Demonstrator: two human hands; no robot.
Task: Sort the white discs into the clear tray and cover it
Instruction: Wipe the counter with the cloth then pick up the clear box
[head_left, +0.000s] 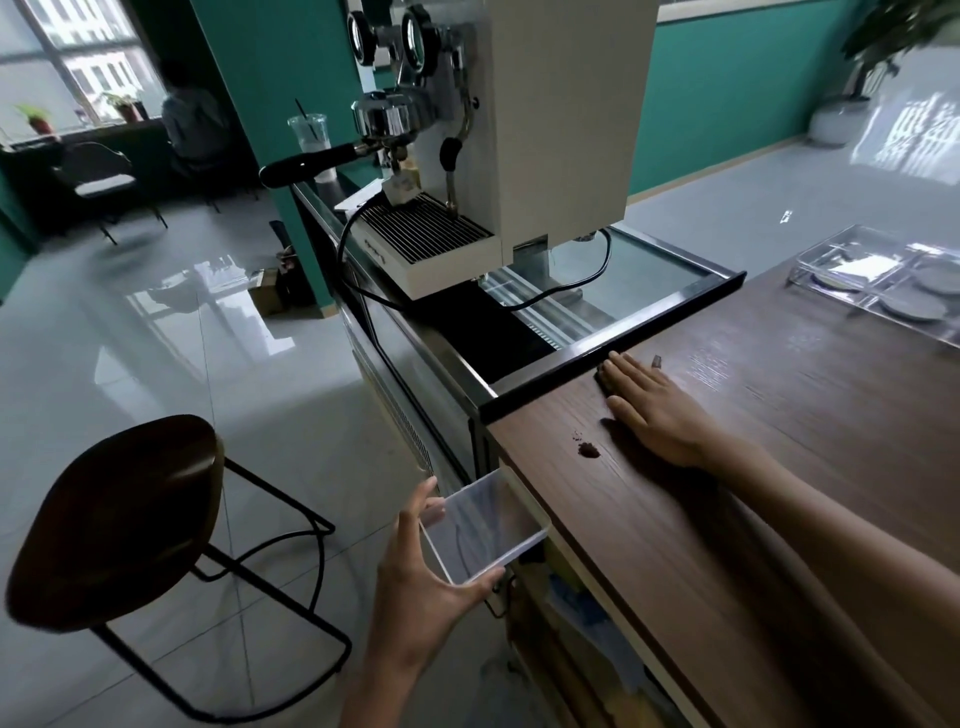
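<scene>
My left hand (415, 587) holds a clear rectangular lid (483, 530) by its edges, below the counter's left edge, off the wooden top. My right hand (652, 410) lies flat, fingers straight, on the wooden counter (779, 467) near its far left corner, with something small and dark under the fingertips. The clear tray (857, 306) with compartments sits at the far right of the counter, uncovered, with white discs (911, 306) inside it.
A small pile of dark brown crumbs (588, 451) lies on the counter just left of my right hand. An espresso machine (498, 156) stands on a glass display case beyond. A dark stool (114, 519) stands on the floor at left. A person sits far back.
</scene>
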